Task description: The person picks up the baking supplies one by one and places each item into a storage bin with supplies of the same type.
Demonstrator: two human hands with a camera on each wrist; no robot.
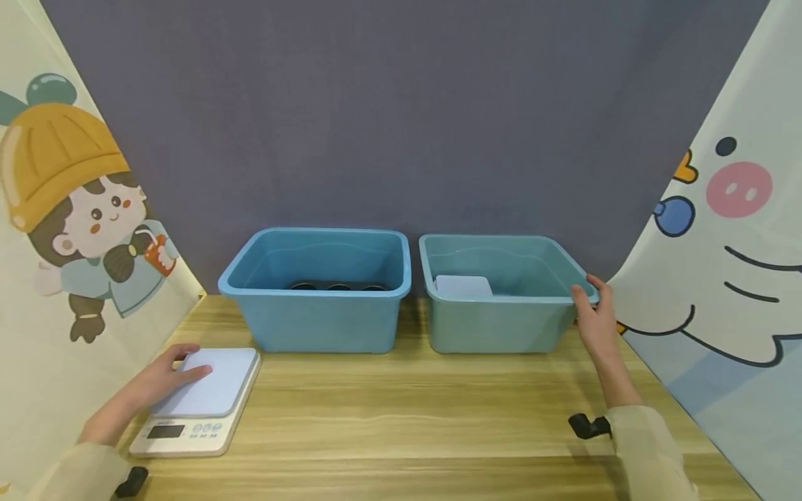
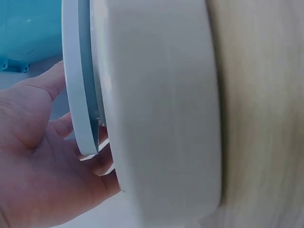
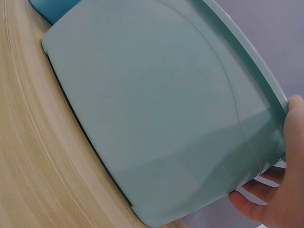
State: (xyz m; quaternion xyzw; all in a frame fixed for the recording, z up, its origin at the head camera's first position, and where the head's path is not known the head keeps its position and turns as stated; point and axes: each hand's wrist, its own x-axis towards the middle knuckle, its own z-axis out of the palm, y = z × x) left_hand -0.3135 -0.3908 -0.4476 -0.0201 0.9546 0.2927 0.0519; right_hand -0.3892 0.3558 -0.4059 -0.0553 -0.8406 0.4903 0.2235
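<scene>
A: What is being shown from the head?
B: The scale (image 1: 207,400) is being pressed by the flat left hand (image 1: 164,379) on the counter (image 1: 407,417); the green bin (image 1: 501,296) is being gripped by the right hand (image 1: 595,316).

A: And from the wrists?
B: The scale's (image 2: 161,114) plate edge is being touched by the left hand's fingers (image 2: 52,78); the bin's (image 3: 156,109) rim is being clasped by the right hand (image 3: 280,190).

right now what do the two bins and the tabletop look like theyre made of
Blue bin and green bin: probably moulded plastic, smooth with a soft sheen, one even colour, rolled rims; the right hand grips the green one's rim. Tabletop: pale wood grain in long streaks, satin finish; solid wood or laminate, the look leaves open.
</scene>
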